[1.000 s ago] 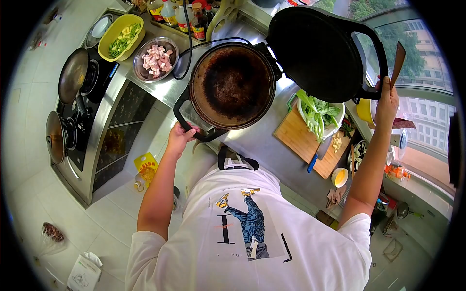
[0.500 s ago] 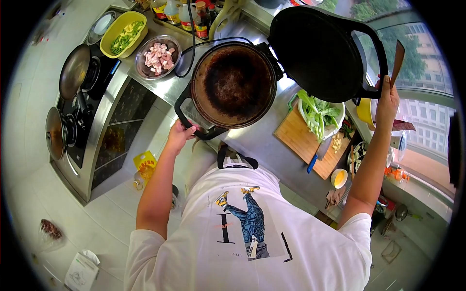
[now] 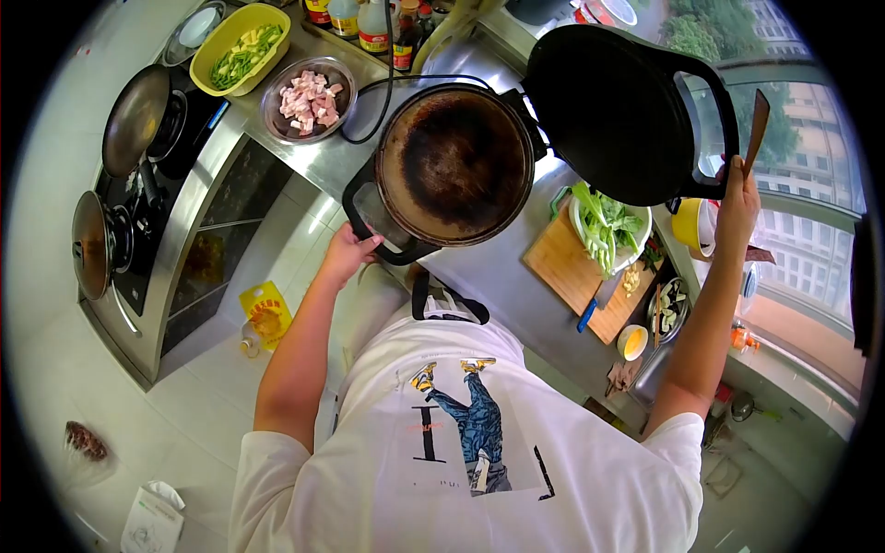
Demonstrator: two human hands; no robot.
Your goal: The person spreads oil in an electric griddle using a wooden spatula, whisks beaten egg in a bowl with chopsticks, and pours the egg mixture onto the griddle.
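Note:
An electric baking pan [image 3: 454, 166] stands on the counter with its lid raised. Its round cooking plate is brown with dark scorching in the middle. My left hand [image 3: 347, 252] is closed around the black front handle of the base. The black lid [image 3: 613, 115] leans back to the right, hinged to the base, and my right hand [image 3: 739, 205] grips the lower end of its handle. A brown wooden utensil handle [image 3: 758, 129] juts up beside my right fingers; whether they hold it too, I cannot tell.
Left of the pan sit a metal bowl of cut meat [image 3: 309, 100] and a yellow basin of vegetables [image 3: 241, 51]. At right are a cutting board [image 3: 562, 267], leafy greens [image 3: 604, 226], a blue-handled knife [image 3: 590, 313] and an egg bowl [image 3: 632, 343]. A black cord [image 3: 387, 92] runs behind.
The view has shifted slightly, and the pan with its lid appears a little further right and lower. Both hands keep their grips, and the lid stays raised.

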